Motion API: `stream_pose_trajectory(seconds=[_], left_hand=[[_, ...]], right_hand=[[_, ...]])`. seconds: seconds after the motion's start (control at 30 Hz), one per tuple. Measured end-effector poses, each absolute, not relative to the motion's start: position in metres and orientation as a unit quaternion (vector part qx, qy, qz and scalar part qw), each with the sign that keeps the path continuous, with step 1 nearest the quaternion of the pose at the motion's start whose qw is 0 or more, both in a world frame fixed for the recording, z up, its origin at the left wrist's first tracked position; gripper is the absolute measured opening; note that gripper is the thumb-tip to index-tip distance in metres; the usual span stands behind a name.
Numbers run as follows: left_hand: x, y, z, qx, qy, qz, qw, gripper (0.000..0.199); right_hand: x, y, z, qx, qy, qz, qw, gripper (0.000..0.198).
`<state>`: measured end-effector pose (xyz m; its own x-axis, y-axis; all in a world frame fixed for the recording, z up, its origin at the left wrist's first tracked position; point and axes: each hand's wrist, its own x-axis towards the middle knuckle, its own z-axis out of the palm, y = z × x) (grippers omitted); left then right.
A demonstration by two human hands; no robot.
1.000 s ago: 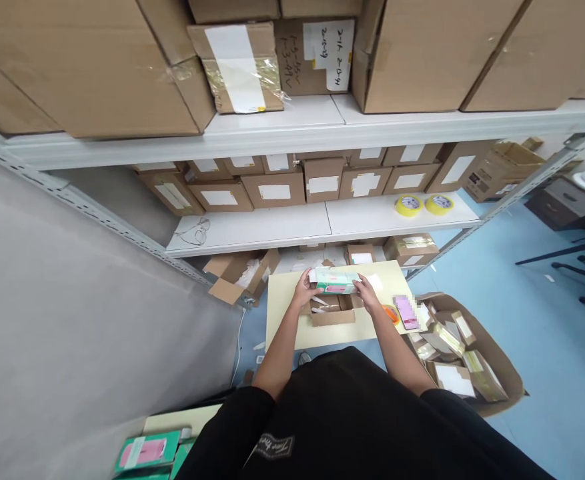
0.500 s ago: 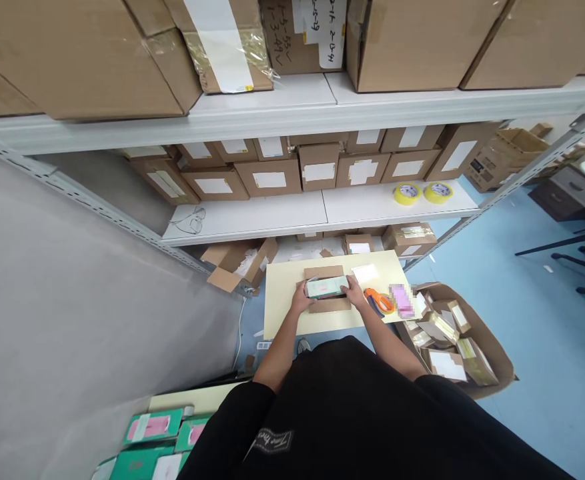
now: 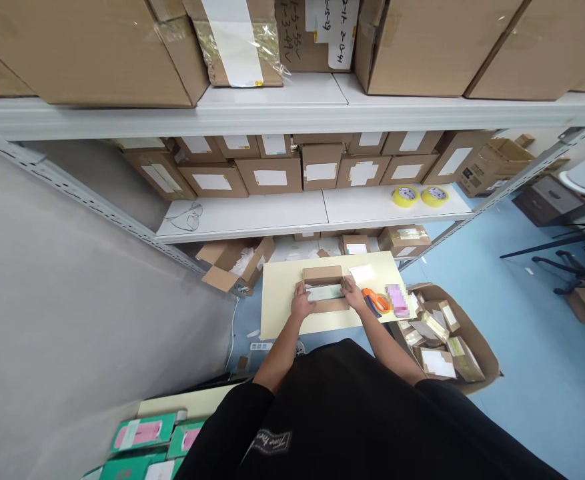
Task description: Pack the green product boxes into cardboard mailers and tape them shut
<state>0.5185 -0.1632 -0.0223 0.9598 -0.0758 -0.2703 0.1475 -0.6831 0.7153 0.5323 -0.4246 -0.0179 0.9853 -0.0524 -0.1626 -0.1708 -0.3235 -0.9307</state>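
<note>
A slim pale green and white box (image 3: 325, 293) lies level within an open brown carton (image 3: 323, 274), whose flaps spread out behind and in front of it. At the box's left end, my left hand (image 3: 302, 301) has its fingers closed on it. My right hand (image 3: 353, 295) grips the right end, with fingertips at the carton's edge. Both rest over a cream table (image 3: 279, 313). Just right of my right hand is an orange-handled tool (image 3: 376, 300), beside a pink item (image 3: 397, 300) blurred by pixels. Behind the carton lies a white sheet (image 3: 362, 273).
Shelves (image 3: 252, 217) with labelled cartons rise beyond the table, and two yellow tape rolls (image 3: 405, 195) sit there. A large bin carton (image 3: 477, 333) of small parcels stands right. An open carton (image 3: 237, 263) is at left, green boxes (image 3: 142, 433) lower left.
The pale green box has come down from above the carton into it, both hands lowering with it. The whole view has shifted slightly.
</note>
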Motion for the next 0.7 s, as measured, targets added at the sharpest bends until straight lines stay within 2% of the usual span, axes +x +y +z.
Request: stream_pose_trajectory(seconds=[0.13, 0.3, 0.37, 0.57, 0.7], left_hand=[[0.512, -0.166, -0.027, 0.887, 0.021, -0.169, 0.429, 0.065], [0.504, -0.170, -0.033, 0.863, 0.031, -0.138, 0.485, 0.062], [0.503, -0.173, -0.034, 0.884, 0.028, -0.134, 0.448, 0.056], [0.508, -0.179, -0.025, 0.925, 0.015, -0.168, 0.341, 0.016], [0.499, -0.190, -0.013, 0.934, 0.021, -0.144, 0.326, 0.014]], right_hand=[[0.529, -0.419, -0.011, -0.830, 0.067, 0.056, 0.550, 0.066], [0.528, -0.411, -0.003, -0.854, 0.040, 0.035, 0.518, 0.071], [0.528, -0.409, -0.001, -0.860, 0.028, 0.032, 0.509, 0.072], [0.525, -0.414, 0.012, -0.855, -0.002, 0.027, 0.518, 0.073], [0.527, -0.424, 0.026, -0.843, -0.039, 0.029, 0.535, 0.072]])
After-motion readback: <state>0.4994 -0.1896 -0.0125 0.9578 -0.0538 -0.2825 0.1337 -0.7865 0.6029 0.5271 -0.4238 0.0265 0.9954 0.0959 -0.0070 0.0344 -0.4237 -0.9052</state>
